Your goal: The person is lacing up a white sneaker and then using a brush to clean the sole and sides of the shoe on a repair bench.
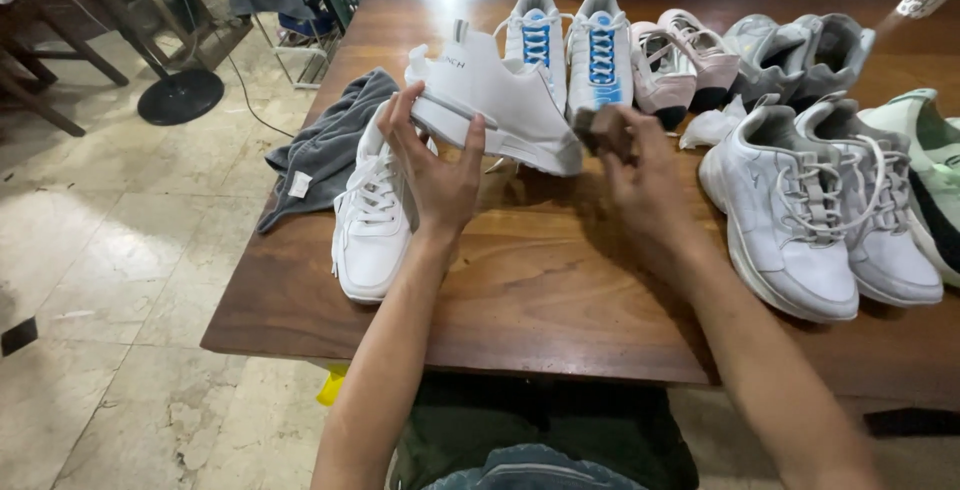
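Well, the left hand (437, 165) gripped a white sneaker (495, 100) from below, holding it tilted on its side above the wooden table (560, 280), sole towards the person. Just beside its toe, the right hand (640, 175) was closed around a small brown brush (603, 130), blurred, touching the sole's edge. Under the left hand lay the matching white shoe (372, 220), beside a grey cloth (325, 145). Grey-white sneakers (820, 210) stood off right.

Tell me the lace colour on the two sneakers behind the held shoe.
Blue laces, head view.
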